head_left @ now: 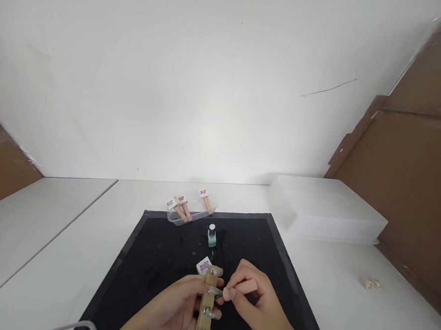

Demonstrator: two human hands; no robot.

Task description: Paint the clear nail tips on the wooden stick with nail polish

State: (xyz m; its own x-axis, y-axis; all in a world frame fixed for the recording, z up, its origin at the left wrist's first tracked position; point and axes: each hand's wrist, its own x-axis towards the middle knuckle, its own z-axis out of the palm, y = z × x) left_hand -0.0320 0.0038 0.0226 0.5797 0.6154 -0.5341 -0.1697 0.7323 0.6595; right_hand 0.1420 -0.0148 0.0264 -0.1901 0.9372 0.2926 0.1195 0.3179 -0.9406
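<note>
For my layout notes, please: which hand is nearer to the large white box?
Right hand, in front and left of the box; the left hand is in front too, but farther left.

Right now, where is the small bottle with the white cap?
In the head view, the bottle stands on the black mat, near its far edge, just beyond the square white piece and both hands.

From the middle of the view, a frosted white plastic box (337, 212) sits toward four o'clock on the white desk (61, 255); two small beige pieces (370, 283) lie beyond it, also toward four. Brown cardboard panels (418, 162) stand at three and nine.
</note>
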